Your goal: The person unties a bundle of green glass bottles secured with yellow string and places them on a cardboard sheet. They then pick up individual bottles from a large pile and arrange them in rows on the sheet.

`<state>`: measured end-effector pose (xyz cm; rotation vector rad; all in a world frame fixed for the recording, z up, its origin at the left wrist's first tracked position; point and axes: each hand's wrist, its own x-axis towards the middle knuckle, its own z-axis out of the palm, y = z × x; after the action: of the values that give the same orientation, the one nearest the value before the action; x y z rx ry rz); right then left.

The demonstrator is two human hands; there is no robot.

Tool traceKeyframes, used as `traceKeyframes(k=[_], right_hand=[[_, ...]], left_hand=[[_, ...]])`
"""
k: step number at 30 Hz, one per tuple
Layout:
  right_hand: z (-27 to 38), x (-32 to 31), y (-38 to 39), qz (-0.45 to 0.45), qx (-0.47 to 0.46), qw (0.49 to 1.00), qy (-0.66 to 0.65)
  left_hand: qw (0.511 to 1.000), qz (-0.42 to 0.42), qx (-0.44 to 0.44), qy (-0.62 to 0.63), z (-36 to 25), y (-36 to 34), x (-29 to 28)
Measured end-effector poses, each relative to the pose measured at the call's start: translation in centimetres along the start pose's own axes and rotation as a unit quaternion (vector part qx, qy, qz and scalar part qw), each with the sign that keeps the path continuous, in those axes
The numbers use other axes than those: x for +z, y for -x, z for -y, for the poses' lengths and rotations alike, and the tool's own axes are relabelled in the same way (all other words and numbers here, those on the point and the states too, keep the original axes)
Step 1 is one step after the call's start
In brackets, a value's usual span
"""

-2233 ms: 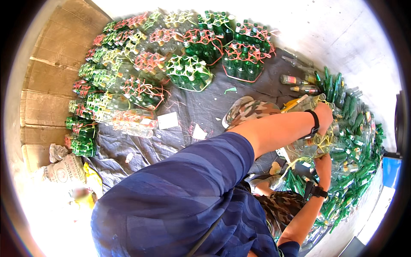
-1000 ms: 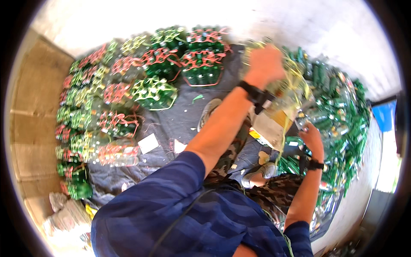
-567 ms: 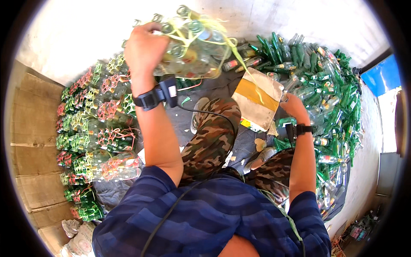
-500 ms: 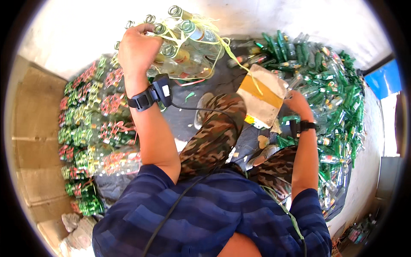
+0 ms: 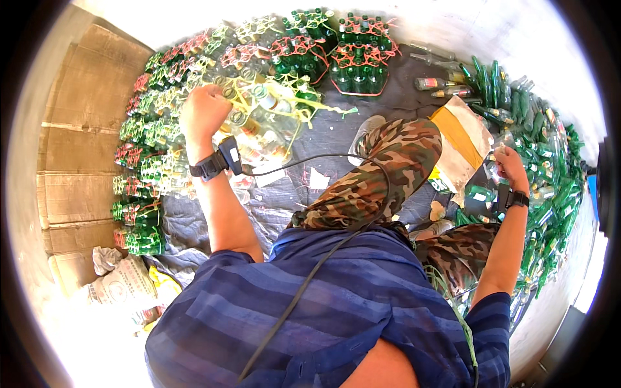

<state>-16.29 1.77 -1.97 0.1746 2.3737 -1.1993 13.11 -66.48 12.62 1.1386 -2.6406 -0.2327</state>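
My left hand [image 5: 206,113] is closed at the near-left edge of a bundle of clear glass bottles [image 5: 264,129], gripping it by the bottle necks or the yellow string [image 5: 238,97]. Yellow string winds around the necks, and a loose end trails to the right. The bundle is beside rows of other tied bottles. On the right, my right hand [image 5: 511,169] has its fingers curled, close to the cardboard piece [image 5: 462,132] and the heap of loose bottles [image 5: 546,171]. Clear glass shows by its fingers, but what they hold is unclear.
Tied bottle bundles [image 5: 139,129] stand in rows at left, with green bundles [image 5: 359,74] strung in red at the back. Tall cardboard [image 5: 84,149] lines the left wall. A dark sheet [image 5: 330,145] covers the floor, with paper scraps. Sacks [image 5: 123,281] lie at lower left.
The view has shifted, showing more bundles at the back. My left hand still grips the clear bottle bundle, now beside the tied rows. My right hand stays by the cardboard and loose bottles.
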Motion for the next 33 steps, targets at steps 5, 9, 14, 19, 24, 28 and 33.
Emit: traceKeyframes(k=[5,9,14,19,24,28,33], right_hand=[[0.8,-1.8,0.6,-0.02,-0.006,0.999,-0.039],[1.2,-1.6,0.4,-0.007,-0.015,0.999,-0.048],[2.2,0.1,2.2,-0.01,0.005,0.998,-0.062],[1.7,1.1,2.8,0.001,-0.005,0.995,-0.101],[0.8,3.1,3.1,0.007,0.006,0.986,-0.168],[-0.3,4.1,3.3,0.007,0.033,0.978,-0.207],[-0.3,4.3,3.5,0.007,0.044,0.972,-0.229]], left_hand=[[0.999,0.019,-0.042,-0.018,5.7,0.5,2.2],[0.996,0.042,-0.071,-0.032,9.0,1.0,5.0],[0.994,0.076,-0.081,0.003,11.1,1.3,11.1],[0.994,0.099,-0.029,0.021,11.9,1.0,17.8],[0.993,0.115,-0.014,0.036,11.4,0.6,22.1],[0.992,0.118,0.002,0.044,11.7,0.1,26.0],[0.993,0.114,0.018,0.02,11.9,-0.8,31.0]])
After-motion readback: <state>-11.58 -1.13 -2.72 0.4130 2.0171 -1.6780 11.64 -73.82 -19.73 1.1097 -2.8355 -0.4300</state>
